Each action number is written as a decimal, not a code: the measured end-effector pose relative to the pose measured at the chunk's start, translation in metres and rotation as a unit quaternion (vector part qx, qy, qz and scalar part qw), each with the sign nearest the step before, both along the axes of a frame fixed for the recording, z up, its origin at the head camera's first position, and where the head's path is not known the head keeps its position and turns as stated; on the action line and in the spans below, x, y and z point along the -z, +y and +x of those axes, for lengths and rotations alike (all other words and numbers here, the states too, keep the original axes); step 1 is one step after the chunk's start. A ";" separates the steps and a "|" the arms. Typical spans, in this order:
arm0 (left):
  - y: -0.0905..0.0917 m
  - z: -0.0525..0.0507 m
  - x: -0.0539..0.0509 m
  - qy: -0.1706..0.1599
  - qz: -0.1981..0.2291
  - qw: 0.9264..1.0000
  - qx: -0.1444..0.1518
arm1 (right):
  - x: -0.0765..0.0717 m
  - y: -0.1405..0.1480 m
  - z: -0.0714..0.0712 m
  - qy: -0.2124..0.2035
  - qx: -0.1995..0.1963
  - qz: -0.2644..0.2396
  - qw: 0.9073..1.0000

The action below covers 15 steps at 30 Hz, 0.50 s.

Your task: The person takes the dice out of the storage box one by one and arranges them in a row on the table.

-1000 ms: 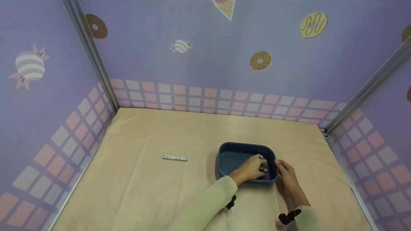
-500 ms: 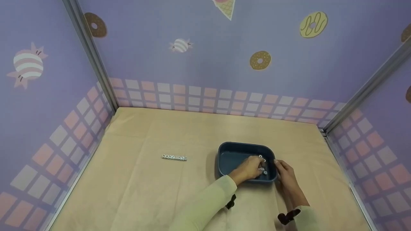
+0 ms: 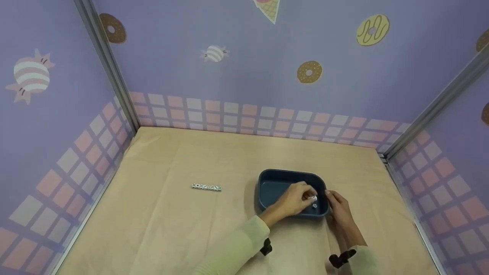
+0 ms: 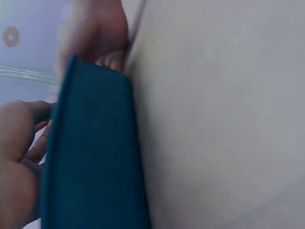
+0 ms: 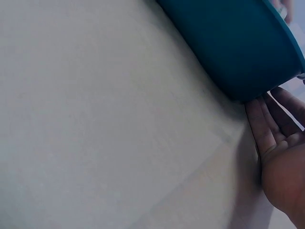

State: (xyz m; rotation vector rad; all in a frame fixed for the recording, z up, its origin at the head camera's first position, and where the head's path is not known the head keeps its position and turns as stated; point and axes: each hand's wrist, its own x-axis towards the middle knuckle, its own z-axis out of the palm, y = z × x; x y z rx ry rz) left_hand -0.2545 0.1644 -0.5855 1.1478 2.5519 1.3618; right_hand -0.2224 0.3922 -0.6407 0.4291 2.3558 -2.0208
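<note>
Inside the dark blue tray (image 3: 282, 172), my left hand (image 3: 295, 198) has its fingers curled and pinches small white cubes (image 3: 313, 198) near the right end. One more white cube (image 3: 314, 206) lies on the tray floor just below those fingers. My right hand (image 3: 340, 206) holds the tray's right end, its thumb at the rim and its other fingers against the outer wall, low down in the right wrist view. Left of the tray, a straight row of small white patterned cubes (image 3: 206, 187) lies on the cloth. The left palm hides part of the tray's inside.
A beige cloth (image 3: 183, 225) with faint creases covers the table. Purple printed panels (image 3: 244, 68) enclose it at the back and both sides, with metal posts (image 3: 110, 68) at the corners.
My left hand has drawn back slightly to the left, and cubes that lay loose by its fingertips are now between its fingers. The right hand stays at the tray's end.
</note>
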 end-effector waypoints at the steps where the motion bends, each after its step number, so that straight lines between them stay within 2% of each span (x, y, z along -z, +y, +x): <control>1: -0.004 0.002 -0.004 0.002 0.007 1.000 0.004 | -0.001 0.000 0.000 -0.002 -0.001 -0.001 1.000; 7: -0.030 0.006 -0.024 0.021 0.032 0.999 0.017 | -0.004 0.002 -0.003 -0.018 -0.009 -0.013 1.000; 15: -0.064 0.001 -0.031 0.037 0.028 0.999 0.026 | -0.005 0.002 -0.002 -0.015 -0.010 -0.024 1.000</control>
